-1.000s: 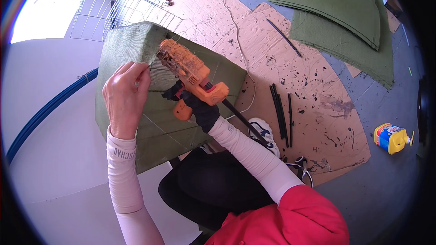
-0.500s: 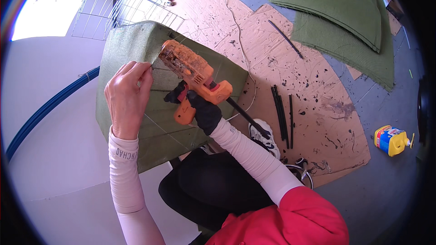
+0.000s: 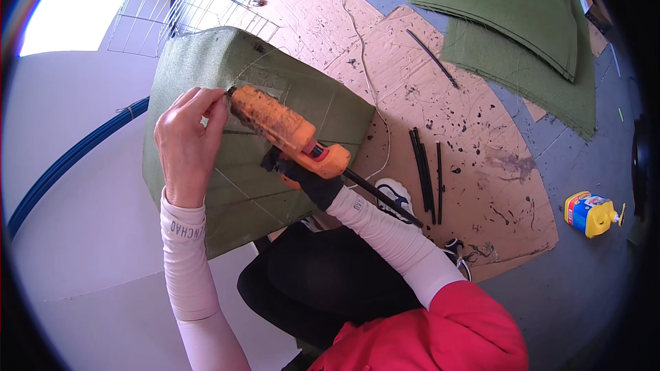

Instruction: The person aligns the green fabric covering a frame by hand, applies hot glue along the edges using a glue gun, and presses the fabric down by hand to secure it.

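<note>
My right hand [image 3: 317, 187], in a black glove, grips an orange glue gun [image 3: 273, 118] whose body is smeared with dark residue. Out of its back end runs a black glue stick [image 3: 385, 197]. The nozzle end is right beside the fingertips of my bare left hand [image 3: 189, 141]. Those fingers are pinched together against a green mesh-covered boxy piece [image 3: 254, 213]; what they hold, if anything, is too small to make out. Pale lines or threads cross the green surface, and a fold runs down from its top edge.
Several black glue sticks [image 3: 421, 170] lie on stained cardboard [image 3: 495, 213] to my right. Green mesh sheets [image 3: 502, 14] are stacked at far right, a yellow bottle [image 3: 592, 214] below them. A white cable [image 3: 357, 48] crosses the cardboard. Wire racks [image 3: 141, 17] and blue tubing [image 3: 75, 158] are at left.
The glue gun has shifted down and left, bringing its nozzle end to my left fingertips. My right hand moved with it; my left hand has barely moved.
</note>
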